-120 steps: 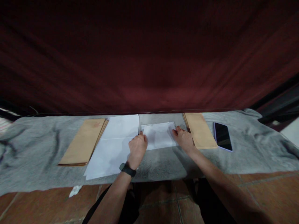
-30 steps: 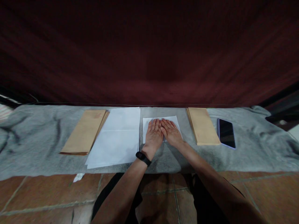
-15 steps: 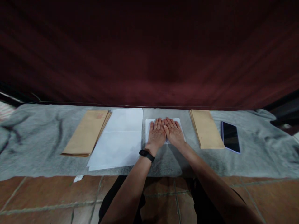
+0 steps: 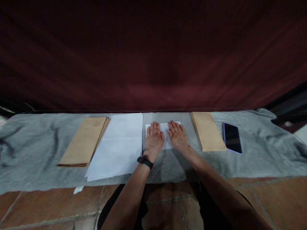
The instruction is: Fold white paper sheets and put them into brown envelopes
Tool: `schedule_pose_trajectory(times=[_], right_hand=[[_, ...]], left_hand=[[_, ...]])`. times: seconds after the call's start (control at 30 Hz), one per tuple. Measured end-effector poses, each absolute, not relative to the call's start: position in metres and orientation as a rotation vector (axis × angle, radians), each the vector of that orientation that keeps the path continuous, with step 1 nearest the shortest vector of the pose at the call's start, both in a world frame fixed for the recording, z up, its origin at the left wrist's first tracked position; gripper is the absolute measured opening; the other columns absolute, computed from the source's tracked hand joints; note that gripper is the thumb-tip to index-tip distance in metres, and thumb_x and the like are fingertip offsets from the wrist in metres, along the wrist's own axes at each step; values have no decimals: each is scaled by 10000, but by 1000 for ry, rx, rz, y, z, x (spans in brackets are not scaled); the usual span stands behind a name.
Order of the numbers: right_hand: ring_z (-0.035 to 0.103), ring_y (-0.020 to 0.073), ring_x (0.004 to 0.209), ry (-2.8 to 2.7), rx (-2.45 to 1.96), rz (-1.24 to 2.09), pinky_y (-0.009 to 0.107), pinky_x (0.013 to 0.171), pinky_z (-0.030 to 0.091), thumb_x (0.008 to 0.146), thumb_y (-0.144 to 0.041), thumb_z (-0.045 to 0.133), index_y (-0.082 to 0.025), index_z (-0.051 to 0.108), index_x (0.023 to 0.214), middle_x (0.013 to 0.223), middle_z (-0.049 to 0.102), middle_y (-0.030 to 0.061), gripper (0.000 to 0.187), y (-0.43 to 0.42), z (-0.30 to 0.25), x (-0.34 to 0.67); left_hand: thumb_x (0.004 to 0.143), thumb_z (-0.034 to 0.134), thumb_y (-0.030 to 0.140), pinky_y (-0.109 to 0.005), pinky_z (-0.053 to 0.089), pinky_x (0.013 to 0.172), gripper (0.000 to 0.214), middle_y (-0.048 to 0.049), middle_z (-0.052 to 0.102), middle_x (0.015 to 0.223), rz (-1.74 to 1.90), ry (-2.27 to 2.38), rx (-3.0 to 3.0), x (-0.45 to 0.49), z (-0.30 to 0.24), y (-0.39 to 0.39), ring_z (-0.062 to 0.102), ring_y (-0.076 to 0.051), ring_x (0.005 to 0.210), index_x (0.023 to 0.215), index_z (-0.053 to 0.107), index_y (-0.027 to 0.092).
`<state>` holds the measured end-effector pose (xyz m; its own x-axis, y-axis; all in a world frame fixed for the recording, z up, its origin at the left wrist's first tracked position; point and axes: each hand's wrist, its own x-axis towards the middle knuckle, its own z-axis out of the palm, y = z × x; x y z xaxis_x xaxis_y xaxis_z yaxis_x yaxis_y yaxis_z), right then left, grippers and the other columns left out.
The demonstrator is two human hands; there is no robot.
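Note:
A small white piece of paper (image 4: 166, 144), apparently folded, lies on the grey cloth under both my hands. My left hand (image 4: 154, 139) rests palm down on its left part, fingers stretched out and pointing away from me. Flat on the right part is my right hand (image 4: 177, 136), its fingers slightly spread. A strip of paper shows between the two hands; the rest is covered by them. Just left of my left hand lie large white paper sheets (image 4: 117, 153) with a crease across the middle.
A stack of brown envelopes (image 4: 82, 140) lies at the left, partly beside the sheets. More brown envelopes (image 4: 209, 132) lie at the right, next to a phone (image 4: 232, 138) with a dark screen. Behind the grey cloth (image 4: 261, 153) hangs a dark red curtain (image 4: 153, 64). A white scrap (image 4: 78, 189) is at the front edge.
My hands were together with thumbs overlapping; now they are apart, the left hand having slid left across the paper. The view has shifted slightly.

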<state>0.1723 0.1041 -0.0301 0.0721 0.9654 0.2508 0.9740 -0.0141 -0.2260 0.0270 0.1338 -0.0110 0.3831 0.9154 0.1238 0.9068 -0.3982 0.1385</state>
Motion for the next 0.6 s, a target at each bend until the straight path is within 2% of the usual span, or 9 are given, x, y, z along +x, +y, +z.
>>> schedule_pose_trajectory(times=[0.33,0.6], right_hand=[[360,286,1469,-1884,-2072,-133,481,1192,273,1059,-397,222,-69,363,1539,1574,395,173,598,91,-35,197],[376,315,1456,-1860,-2101,-177,500,1174,313,1052,-380,257,-19,385,1515,1566,394,208,600,80,-35,208]], left_hand=[[995,310,263,-487,269,1218,593,-262,327,1580,431,1960,2460,25,-17,124,275,-315,1505,1494,358,-53],[974,339,251,-518,283,1211,617,-299,335,1562,513,1957,2425,19,-18,114,267,-345,1502,1489,336,-87]])
